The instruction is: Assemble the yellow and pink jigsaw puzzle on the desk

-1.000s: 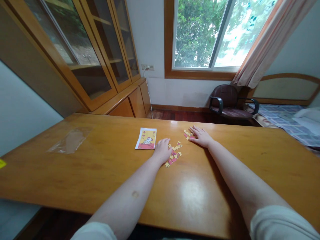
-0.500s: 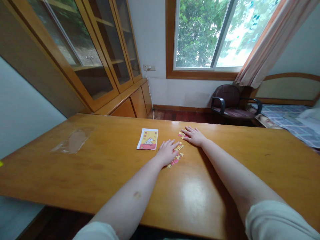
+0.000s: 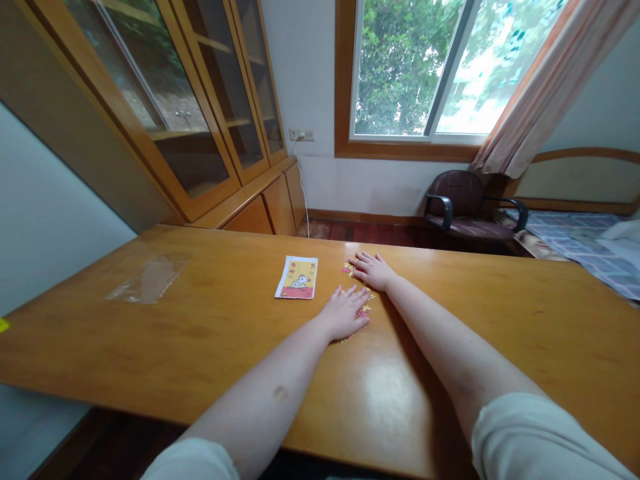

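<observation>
My left hand [image 3: 345,313] lies palm down with its fingers spread, covering part of a heap of yellow and pink jigsaw puzzle pieces [image 3: 366,311]. Pieces peek out between the fingers and past the fingertips. Farther back, my right hand [image 3: 374,271] rests flat, fingers outstretched, over more puzzle pieces [image 3: 347,269] that show to the left of its fingertips. What lies beneath both palms is hidden. Left of the hands, a picture card [image 3: 299,277] with a white animal on yellow and pink lies flat on the wooden table [image 3: 225,333].
A clear plastic bag [image 3: 150,280] lies at the table's left. Beyond the far edge stand a glass-door cabinet [image 3: 250,193], an office chair [image 3: 463,200] and a bed [image 3: 575,233]. A small yellow object [image 3: 3,325] shows at the left edge.
My left hand has slid slightly right and covers more of the pieces. My right hand has shifted left, with the pieces at its fingertips also farther left.
</observation>
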Tool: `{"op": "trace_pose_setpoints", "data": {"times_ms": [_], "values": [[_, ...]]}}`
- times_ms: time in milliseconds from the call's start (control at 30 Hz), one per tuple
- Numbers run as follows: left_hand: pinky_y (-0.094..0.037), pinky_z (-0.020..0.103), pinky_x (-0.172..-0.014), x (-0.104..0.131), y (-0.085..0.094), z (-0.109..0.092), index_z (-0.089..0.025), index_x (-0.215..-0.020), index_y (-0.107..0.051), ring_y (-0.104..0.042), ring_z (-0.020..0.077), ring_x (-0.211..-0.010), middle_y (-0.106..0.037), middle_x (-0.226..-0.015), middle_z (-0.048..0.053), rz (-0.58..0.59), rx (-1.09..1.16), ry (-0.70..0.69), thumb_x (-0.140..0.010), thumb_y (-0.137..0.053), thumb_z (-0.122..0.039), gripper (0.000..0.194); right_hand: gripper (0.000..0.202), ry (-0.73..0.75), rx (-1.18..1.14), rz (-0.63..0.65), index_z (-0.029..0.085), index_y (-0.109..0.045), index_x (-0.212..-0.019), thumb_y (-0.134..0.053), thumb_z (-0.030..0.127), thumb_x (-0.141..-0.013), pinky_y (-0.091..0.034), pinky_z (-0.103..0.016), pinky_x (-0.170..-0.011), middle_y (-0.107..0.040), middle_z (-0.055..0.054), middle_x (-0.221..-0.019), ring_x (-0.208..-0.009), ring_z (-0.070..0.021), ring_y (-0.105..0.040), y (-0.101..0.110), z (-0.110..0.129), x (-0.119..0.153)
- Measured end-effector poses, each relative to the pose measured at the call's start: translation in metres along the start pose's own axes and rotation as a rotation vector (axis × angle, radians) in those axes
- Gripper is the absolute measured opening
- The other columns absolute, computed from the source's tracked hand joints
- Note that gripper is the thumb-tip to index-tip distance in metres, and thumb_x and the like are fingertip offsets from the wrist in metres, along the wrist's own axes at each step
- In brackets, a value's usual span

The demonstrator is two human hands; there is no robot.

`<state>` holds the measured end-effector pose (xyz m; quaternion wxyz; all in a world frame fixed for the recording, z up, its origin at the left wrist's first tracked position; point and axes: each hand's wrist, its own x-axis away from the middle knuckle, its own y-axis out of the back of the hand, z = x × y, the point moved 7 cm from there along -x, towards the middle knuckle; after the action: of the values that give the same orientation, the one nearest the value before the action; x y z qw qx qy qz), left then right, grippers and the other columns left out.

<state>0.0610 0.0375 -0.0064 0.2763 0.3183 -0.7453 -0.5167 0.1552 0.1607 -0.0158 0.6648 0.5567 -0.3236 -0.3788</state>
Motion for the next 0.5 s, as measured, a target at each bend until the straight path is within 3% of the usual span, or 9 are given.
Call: {"op": "trace_pose_setpoints", "data": {"times_ms": [200,400,500], "values": [[-0.013,0.046,-0.119,0.001,0.012,0.001,-0.023,-0.15,-0.027,-0.02,0.0202,-0.145,-0.024,-0.157,0.005,-0.098,0.168,-0.02,-0.094,-0.036,-0.044,0.06,0.059,-0.051,-0.16,-0.205,0.022,-0.026,-0.151,-0.026,0.047,-0.097,-0.009,-0.052,-0.117,-0.023,-0.01,-0.157,-0.146,-0.0232,-0.017,0.015,-0.008,0.014],[-0.022,0.04,-0.118,0.004,0.022,0.019,-0.017,-0.144,-0.038,-0.035,0.0199,-0.139,-0.041,-0.149,0.009,-0.236,0.24,0.105,-0.093,-0.038,-0.031,0.053,0.066,-0.216,-0.408,-0.337,0.021,-0.016,-0.154,-0.03,0.048,-0.095,-0.031,-0.044,-0.113,-0.037,-0.01,-0.152,-0.138,-0.0238,-0.036,0.016,-0.019,0.063],[-0.024,0.043,-0.117,0.004,0.02,0.025,-0.016,-0.143,-0.041,-0.037,0.0226,-0.138,-0.043,-0.148,0.01,-0.23,0.183,0.153,-0.092,-0.039,-0.026,0.052,0.066,-0.045,-0.373,-0.317,0.018,-0.022,-0.152,-0.035,0.048,-0.095,-0.027,-0.042,-0.115,-0.033,-0.011,-0.153,-0.141,-0.022,-0.032,0.017,0.008,0.094]]}}
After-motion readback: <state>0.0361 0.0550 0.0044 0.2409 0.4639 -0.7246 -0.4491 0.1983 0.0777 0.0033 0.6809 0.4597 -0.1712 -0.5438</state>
